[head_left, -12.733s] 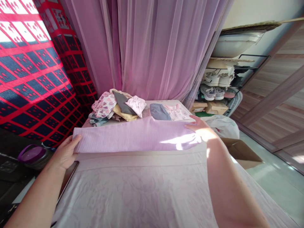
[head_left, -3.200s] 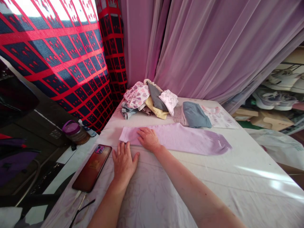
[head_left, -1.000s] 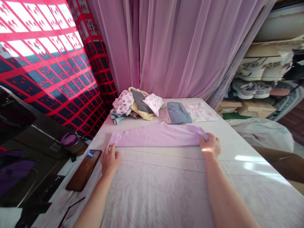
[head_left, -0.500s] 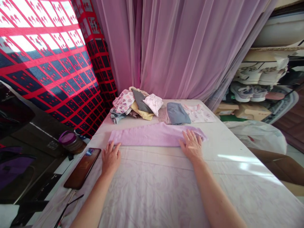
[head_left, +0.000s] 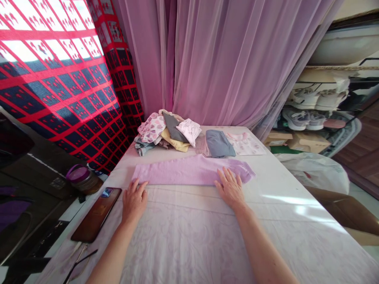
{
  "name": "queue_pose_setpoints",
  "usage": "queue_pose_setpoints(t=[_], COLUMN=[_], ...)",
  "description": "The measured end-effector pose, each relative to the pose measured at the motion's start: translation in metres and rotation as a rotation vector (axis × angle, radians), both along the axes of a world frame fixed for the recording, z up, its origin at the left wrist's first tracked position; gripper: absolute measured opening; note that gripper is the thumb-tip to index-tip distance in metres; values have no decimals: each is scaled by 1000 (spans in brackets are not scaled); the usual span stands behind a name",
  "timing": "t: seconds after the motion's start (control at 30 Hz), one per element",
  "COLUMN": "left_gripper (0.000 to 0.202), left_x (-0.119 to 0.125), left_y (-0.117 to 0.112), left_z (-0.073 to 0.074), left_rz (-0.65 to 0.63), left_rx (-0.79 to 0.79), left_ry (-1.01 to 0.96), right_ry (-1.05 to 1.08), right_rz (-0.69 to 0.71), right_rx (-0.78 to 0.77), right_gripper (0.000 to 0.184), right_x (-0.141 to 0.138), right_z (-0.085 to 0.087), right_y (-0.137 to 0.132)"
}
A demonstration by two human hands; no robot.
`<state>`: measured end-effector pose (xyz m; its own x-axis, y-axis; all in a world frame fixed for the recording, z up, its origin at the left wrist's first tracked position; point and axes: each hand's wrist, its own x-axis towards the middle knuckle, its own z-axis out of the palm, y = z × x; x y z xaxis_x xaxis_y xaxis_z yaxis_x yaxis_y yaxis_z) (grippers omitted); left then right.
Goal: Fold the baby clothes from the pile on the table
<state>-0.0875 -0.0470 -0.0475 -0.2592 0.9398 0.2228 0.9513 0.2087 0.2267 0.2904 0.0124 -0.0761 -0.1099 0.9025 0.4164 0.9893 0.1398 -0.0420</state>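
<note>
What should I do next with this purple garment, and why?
I'd probably smooth the purple garment's right end outward with your right hand. That end looks creased, while the rest lies fairly flat. Your right hand's fingers lie on the cloth just beside it, and your left hand is at the opposite end, where it could steady it.

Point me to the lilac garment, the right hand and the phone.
Lilac garment (head_left: pixel 180 171), head view: middle of the fabric.
Right hand (head_left: pixel 231 191), head view: back of the hand.
Phone (head_left: pixel 97 215), head view: middle of its back.
</note>
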Motion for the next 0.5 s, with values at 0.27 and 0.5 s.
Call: queue_pose_setpoints(t=[0.27, 0.5], left_gripper=[44, 50], left_x=[-15, -39], left_y=[2, 24], left_z=[-18, -1], left_rz=[-2, 181], left_rx=[156, 52], left_ry=[-185, -430], right_ry=[41, 32], right_rz=[14, 41], right_rx=[-10, -69], right_gripper=[43, 41], right_x=[-7, -6], right_z=[-4, -3], right_y=[-3, -2])
